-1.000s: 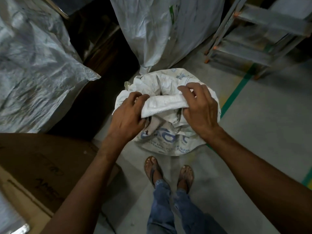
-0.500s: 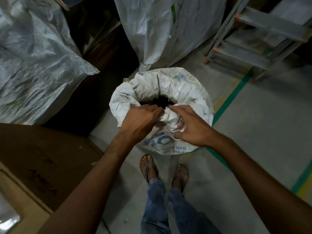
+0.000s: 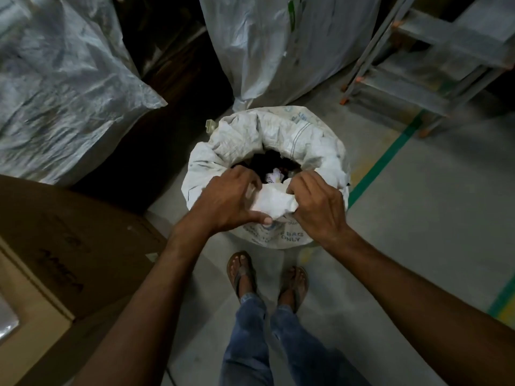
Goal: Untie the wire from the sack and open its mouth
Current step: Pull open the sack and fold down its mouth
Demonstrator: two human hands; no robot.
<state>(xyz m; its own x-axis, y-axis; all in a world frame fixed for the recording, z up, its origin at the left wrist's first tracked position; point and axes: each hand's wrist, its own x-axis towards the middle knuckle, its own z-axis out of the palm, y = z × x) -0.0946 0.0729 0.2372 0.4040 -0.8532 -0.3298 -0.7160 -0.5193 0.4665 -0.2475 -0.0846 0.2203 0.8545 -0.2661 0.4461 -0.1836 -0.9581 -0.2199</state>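
**Both hands gather the near rim of an open sack**

A white woven sack [image 3: 267, 151] stands on the grey floor [image 3: 418, 232] at the centre of the frame, just ahead of the person's sandalled feet [image 3: 267, 277]. Its mouth is open, showing a dark inside with a small pale scrap near the front edge. The rim is rolled outward all around.

The left hand [image 3: 231, 201], left of centre, curls its fingers over the near rim, thumb stretched under a bunched fold of white fabric. The right hand [image 3: 317, 204], just right of it, grips the same fold with bent fingers. The two hands sit close together, with the crumpled fabric between them. No wire can be made out.

A large plastic-wrapped bundle [image 3: 61, 79] fills the upper left of the frame, and another wrapped sack [image 3: 278, 43] stands at top centre. A brown cardboard box [image 3: 69, 246] lies at lower left. A metal ladder [image 3: 434, 59] occupies the upper right, with a green floor stripe [image 3: 387, 160] running beside the sack.
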